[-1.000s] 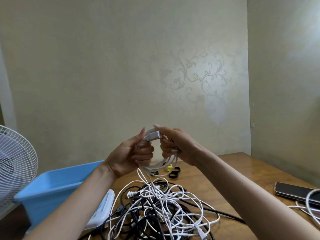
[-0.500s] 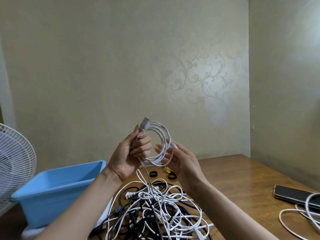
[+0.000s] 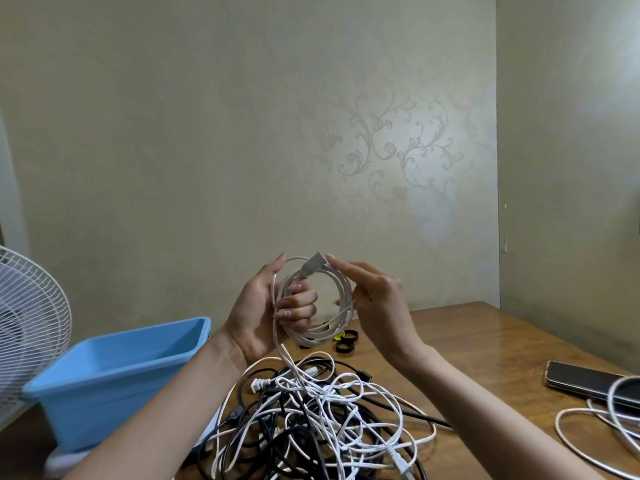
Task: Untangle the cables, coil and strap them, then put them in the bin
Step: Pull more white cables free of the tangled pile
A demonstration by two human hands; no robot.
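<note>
My left hand (image 3: 266, 306) grips a white cable coil (image 3: 341, 306) held upright above the table, fingers curled through its loops. The coil's grey plug end (image 3: 313, 263) sticks up at the top. My right hand (image 3: 375, 299) is beside the coil with fingers extended, its fingertips touching the plug end and the right side of the loops. A strand from the coil hangs down into a tangled pile of white and black cables (image 3: 311, 417) on the wooden table (image 3: 485, 341). The blue bin (image 3: 114, 379) stands at the left.
Black strap rings (image 3: 344, 341) and a yellow piece lie behind the pile. A phone (image 3: 585, 379) and another loose white cable (image 3: 609, 431) are at the right. A white fan (image 3: 27, 323) stands at the far left. Walls close off the back and right.
The coil has been turned upright and opened into a round loop. My right hand let go of the loops and now touches the plug end at the top.
</note>
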